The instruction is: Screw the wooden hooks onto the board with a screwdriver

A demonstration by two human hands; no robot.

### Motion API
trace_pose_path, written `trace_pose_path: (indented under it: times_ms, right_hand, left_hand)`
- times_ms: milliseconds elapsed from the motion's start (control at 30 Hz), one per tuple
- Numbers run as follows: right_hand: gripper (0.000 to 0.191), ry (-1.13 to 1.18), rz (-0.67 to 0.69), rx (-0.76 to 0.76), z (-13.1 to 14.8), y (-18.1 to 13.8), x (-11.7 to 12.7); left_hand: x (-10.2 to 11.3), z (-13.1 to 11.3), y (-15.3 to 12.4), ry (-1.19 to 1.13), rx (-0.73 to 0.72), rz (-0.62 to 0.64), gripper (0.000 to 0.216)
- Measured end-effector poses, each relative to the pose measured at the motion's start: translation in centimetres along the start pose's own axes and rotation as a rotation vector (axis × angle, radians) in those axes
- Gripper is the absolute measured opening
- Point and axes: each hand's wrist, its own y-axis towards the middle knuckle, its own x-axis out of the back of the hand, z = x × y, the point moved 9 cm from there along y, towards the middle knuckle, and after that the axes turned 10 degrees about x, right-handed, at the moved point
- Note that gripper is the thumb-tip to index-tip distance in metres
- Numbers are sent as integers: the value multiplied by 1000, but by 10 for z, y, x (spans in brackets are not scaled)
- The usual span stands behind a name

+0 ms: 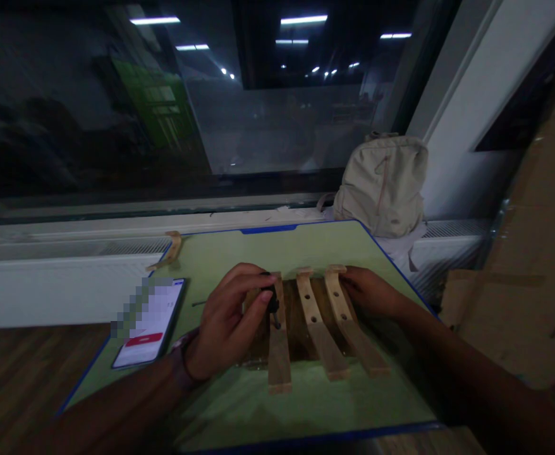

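Observation:
A dark wooden board (301, 322) with three light wooden hook-shaped slats lies on a green mat (239, 404). My left hand (227, 322) is closed in a pinch on a small black tool (272, 303) set against the left slat (278, 341). My right hand (372, 292) rests on the board's right edge beside the right slat (348, 322), fingers curled against it. The middle slat (318, 328) lies untouched between them.
A phone (150, 322) with a lit screen lies on the mat's left side. A loose wooden hook piece (170, 249) sits at the mat's far left corner. A beige backpack (384, 183) leans by the window. Cardboard (533, 272) stands at the right.

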Motion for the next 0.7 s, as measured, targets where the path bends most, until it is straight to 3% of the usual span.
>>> trace_pose_path:
  times_ms: [300, 500, 700]
  right_hand:
    - [38, -98, 29, -105, -3, -3, -6]
    - [41, -264, 219, -233, -1, -7, -16]
    - [42, -364, 302, -251, 6, -12, -14]
  left_hand:
    - [-1, -14, -3, 18, -105, 58, 35]
    - [-7, -8, -10, 16, -151, 54, 46]
    - [-6, 2, -15, -17, -106, 35, 56]
